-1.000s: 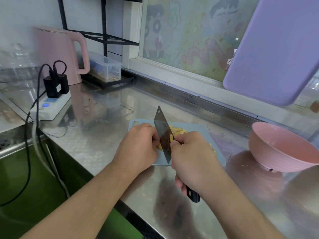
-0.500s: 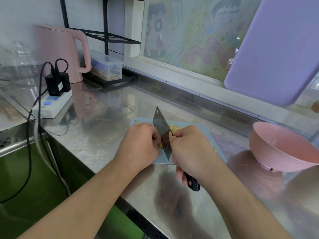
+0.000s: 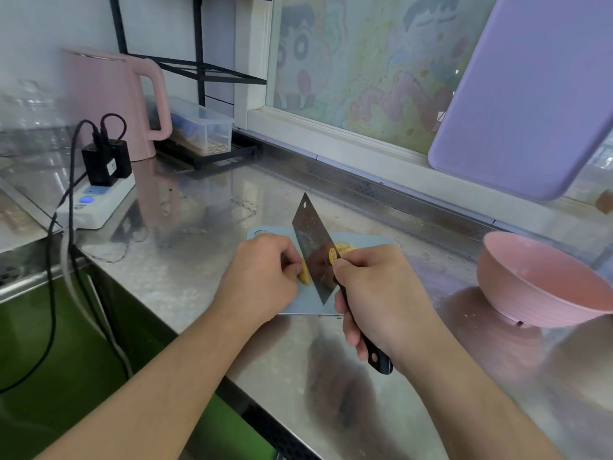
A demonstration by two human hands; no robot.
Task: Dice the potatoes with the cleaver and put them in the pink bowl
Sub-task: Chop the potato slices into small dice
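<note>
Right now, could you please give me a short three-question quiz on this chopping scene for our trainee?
1. True or false: the right hand grips the cleaver by its handle.
2. What does the left hand steady on the cutting board?
3. On which side of the board does the pink bowl stand: A) the person's left, B) the person's right, C) behind it by the kettle?

Key:
1. True.
2. A piece of potato, held right against the blade.
3. B; no potato shows in the bowl from this angle.
</note>
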